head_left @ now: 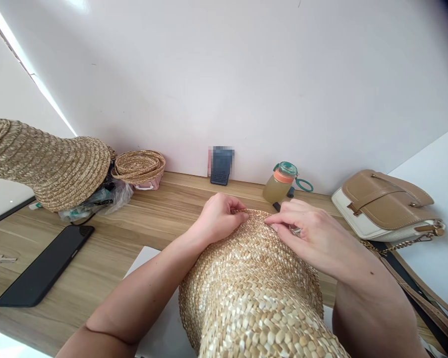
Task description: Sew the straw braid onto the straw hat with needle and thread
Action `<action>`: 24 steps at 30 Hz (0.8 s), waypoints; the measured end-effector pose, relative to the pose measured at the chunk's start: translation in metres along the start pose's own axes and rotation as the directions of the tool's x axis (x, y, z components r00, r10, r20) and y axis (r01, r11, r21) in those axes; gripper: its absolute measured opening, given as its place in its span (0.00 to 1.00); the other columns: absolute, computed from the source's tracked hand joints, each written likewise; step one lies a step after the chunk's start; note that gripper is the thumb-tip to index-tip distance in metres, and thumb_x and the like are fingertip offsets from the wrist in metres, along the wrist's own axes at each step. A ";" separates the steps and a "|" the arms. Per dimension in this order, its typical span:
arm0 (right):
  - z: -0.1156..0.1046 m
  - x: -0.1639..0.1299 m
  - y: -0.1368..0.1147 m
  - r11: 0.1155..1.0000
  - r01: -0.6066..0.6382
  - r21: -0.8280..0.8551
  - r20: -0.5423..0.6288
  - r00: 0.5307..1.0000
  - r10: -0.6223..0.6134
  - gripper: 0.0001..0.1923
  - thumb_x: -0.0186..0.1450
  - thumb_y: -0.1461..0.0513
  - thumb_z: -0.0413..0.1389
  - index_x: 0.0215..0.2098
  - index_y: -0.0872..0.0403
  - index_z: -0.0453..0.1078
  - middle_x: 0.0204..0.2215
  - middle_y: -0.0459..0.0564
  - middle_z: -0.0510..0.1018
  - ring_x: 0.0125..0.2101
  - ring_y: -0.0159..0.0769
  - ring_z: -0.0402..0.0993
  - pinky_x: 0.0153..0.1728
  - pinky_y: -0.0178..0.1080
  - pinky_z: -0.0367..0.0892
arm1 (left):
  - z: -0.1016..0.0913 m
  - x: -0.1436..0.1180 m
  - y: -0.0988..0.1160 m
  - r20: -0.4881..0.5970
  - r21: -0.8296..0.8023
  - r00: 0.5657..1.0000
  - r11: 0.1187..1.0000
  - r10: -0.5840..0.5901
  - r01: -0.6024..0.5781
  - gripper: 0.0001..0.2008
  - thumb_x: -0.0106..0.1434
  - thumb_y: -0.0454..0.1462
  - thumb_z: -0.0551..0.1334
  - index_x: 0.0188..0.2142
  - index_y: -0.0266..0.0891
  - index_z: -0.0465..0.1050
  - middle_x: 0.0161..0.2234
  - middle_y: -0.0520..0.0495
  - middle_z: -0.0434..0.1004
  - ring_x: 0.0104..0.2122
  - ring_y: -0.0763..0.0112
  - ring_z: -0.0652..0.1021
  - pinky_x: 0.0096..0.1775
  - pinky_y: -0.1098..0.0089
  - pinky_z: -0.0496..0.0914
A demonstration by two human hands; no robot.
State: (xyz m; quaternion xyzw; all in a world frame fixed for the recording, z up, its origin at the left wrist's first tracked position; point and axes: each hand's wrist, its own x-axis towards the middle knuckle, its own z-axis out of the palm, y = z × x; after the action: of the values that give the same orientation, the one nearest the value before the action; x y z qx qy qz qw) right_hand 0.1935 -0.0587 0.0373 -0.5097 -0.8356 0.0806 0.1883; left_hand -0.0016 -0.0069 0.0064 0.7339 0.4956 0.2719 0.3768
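A woven straw hat [254,283] lies in front of me on the wooden table [142,223], its brim edge pointing away. My left hand [218,216] pinches the far edge of the straw weave with closed fingers. My right hand [313,233] presses on the same edge from the right, fingertips on the braid and a small metal piece near them. A white sheet [160,323] lies under the hat.
A stack of straw hats [48,164] sits at the left, a small straw coil [139,165] beside it over plastic bags. A black phone [47,266] and a key [0,259] lie at left. A drink bottle [281,181], a dark card [221,165] and a tan handbag [386,206] stand behind.
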 end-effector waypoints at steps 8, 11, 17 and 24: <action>0.001 0.000 -0.001 1.000 -0.007 -0.018 -0.019 1.000 0.007 0.13 0.64 0.68 0.50 0.34 0.51 0.77 0.25 0.48 0.71 0.30 0.37 0.68 0.29 0.40 0.63 | 0.001 0.000 -0.001 -0.003 -0.003 1.000 1.000 -0.013 0.013 0.11 0.54 0.40 0.62 0.32 0.36 0.80 0.25 0.49 0.77 0.25 0.72 0.71 0.27 0.74 0.61; 0.000 0.000 0.000 1.000 -0.022 -0.008 0.001 1.000 0.022 0.13 0.64 0.67 0.50 0.34 0.51 0.77 0.25 0.48 0.71 0.31 0.36 0.68 0.30 0.40 0.62 | 0.001 0.000 -0.001 -0.002 -0.005 1.000 1.000 -0.018 0.018 0.11 0.54 0.40 0.62 0.32 0.36 0.80 0.25 0.49 0.77 0.25 0.72 0.70 0.27 0.74 0.61; 0.000 0.000 0.001 1.000 -0.023 0.004 0.014 1.000 0.023 0.13 0.64 0.67 0.50 0.34 0.51 0.77 0.25 0.48 0.71 0.31 0.36 0.68 0.31 0.40 0.62 | 0.002 0.000 -0.001 0.002 -0.007 1.000 1.000 -0.016 0.016 0.12 0.54 0.40 0.62 0.32 0.36 0.80 0.25 0.49 0.77 0.25 0.72 0.71 0.27 0.74 0.61; 0.000 -0.001 0.001 1.000 -0.007 0.000 0.017 1.000 0.007 0.13 0.64 0.67 0.50 0.34 0.51 0.77 0.25 0.48 0.71 0.31 0.36 0.68 0.31 0.39 0.62 | 0.001 0.001 -0.002 0.008 -0.008 1.000 1.000 -0.016 0.016 0.12 0.54 0.40 0.61 0.32 0.36 0.80 0.25 0.49 0.77 0.25 0.72 0.70 0.26 0.74 0.61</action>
State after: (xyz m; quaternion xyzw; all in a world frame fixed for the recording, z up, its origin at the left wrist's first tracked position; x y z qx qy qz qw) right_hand 0.1948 -0.0590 0.0366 -0.5121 -0.8353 0.0856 0.1806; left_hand -0.0011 -0.0063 0.0043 0.7293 0.4990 0.2680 0.3838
